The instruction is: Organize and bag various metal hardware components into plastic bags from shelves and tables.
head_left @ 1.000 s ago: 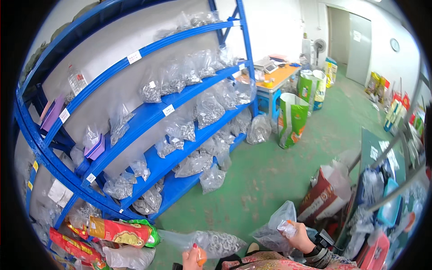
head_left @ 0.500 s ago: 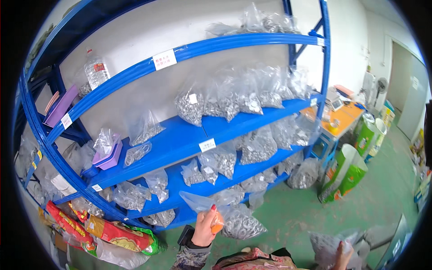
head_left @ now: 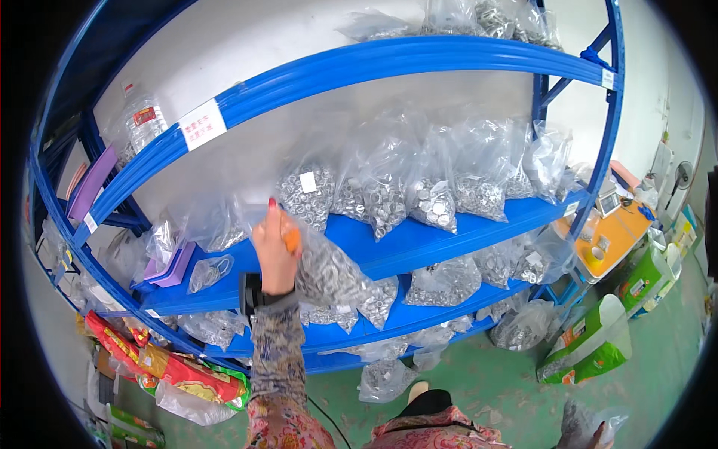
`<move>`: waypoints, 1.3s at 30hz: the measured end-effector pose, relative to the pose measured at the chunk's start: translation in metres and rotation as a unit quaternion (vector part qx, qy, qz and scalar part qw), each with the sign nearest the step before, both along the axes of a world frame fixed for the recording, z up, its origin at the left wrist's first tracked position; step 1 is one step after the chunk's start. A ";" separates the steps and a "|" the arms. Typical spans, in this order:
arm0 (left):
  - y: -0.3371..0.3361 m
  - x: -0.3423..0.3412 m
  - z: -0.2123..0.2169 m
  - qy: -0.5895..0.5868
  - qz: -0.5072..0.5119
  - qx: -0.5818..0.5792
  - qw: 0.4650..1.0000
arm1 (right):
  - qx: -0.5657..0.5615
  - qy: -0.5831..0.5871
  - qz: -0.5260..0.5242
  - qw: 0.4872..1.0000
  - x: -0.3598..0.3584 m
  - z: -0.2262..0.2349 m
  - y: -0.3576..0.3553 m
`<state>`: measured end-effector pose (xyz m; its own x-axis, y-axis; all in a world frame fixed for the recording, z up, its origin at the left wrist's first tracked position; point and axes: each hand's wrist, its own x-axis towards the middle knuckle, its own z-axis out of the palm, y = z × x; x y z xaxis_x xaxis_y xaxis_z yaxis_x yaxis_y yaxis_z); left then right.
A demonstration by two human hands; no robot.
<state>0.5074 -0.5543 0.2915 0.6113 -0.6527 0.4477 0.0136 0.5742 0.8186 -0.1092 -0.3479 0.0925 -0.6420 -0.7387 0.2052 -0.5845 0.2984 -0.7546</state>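
Observation:
My left hand [head_left: 277, 251] is closed around the gathered neck of a clear plastic bag of grey metal rings [head_left: 329, 269]. Hand and bag are raised in front of the rack's middle shelf [head_left: 396, 239], hiding part of its front edge. Something orange [head_left: 291, 239] shows at the fingers. At the lower right edge, my right hand [head_left: 598, 435] is partly cut off and holds another clear bag [head_left: 580, 423] with grey contents. On the shelf, just beyond my left hand, stands a bag of rings with a white label [head_left: 305, 191].
Several more bags of metal parts [head_left: 434, 202] line the blue rack's shelves. Purple trays [head_left: 172, 266] sit at the left. On the floor lie red sacks [head_left: 172, 367] and a bag of parts [head_left: 385, 380]. Green sacks [head_left: 591, 340] stand by an orange-topped table [head_left: 617, 239] at right.
My left hand has lifted its bag up and to the left, from below the lower shelves to the middle shelf. My view has come closer to the rack. The right hand sits lower in view.

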 end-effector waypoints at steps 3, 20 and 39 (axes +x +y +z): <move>-0.054 0.021 0.002 -0.068 0.016 0.017 0.997 | 0.009 -0.040 -0.026 0.999 0.018 0.009 -0.039; -0.206 0.096 -0.043 -0.006 -0.254 0.162 0.953 | -0.030 -0.212 0.137 0.967 0.147 -0.015 -0.192; -0.082 -0.070 -0.118 -0.573 0.296 0.288 0.708 | 0.044 -0.223 0.350 0.909 0.047 0.024 -0.215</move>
<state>0.4378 -0.6359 0.1731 0.3046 -0.7102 0.6347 -0.9525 -0.2307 0.1989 -0.0625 -0.5627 0.1165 -0.0129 -0.9992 -0.0390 -0.2964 0.0410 -0.9542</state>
